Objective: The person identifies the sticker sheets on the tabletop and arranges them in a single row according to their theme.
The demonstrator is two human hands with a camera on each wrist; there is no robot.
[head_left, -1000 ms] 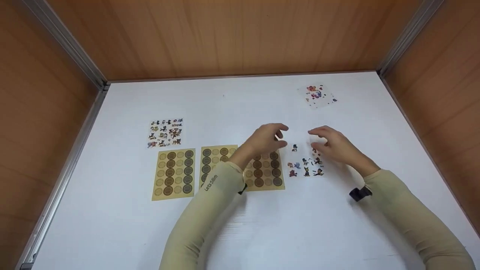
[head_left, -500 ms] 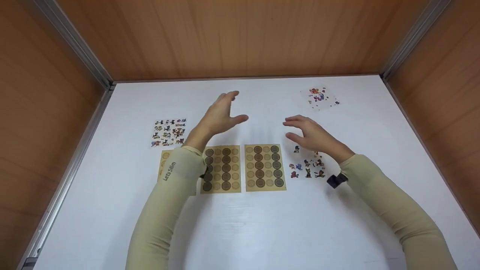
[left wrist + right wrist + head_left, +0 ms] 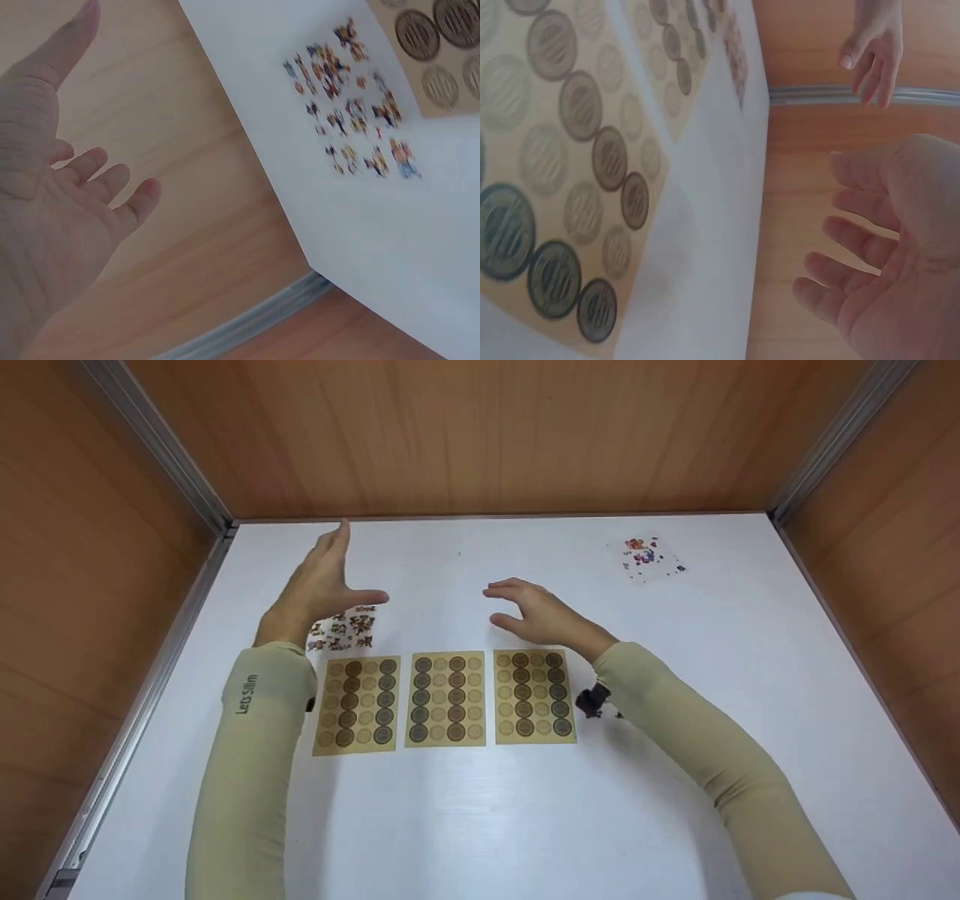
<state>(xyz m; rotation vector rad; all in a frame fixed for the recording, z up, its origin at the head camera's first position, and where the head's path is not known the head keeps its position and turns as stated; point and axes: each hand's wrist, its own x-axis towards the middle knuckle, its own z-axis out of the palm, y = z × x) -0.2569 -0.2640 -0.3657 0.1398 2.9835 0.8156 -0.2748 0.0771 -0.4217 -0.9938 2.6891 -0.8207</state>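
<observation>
My left hand (image 3: 315,581) hovers over the sticker sheet of small cartoon figures (image 3: 341,630) at the left, thumb spread wide and nothing held. In the left wrist view that sticker sheet (image 3: 352,112) lies flat beyond the open palm. My right hand (image 3: 536,611) hangs above the table behind the right-hand tan sheet, fingers loosely bent and holding nothing. Three tan sheets of round coin-like stickers lie in a row: left (image 3: 356,705), middle (image 3: 446,697) and right (image 3: 535,697). The right forearm and wrist strap mostly hide another cartoon sticker sheet beside the right tan sheet.
A clear sheet with colourful stickers (image 3: 645,559) lies at the back right of the white table (image 3: 465,817). Wooden panels (image 3: 495,435) enclose the back and both sides, with metal rails (image 3: 165,442) at the corners.
Both hands have swept left, the left one from near the right tan sheet to over the left cartoon sheet. Its fingers have spread. The sheets stay in place.
</observation>
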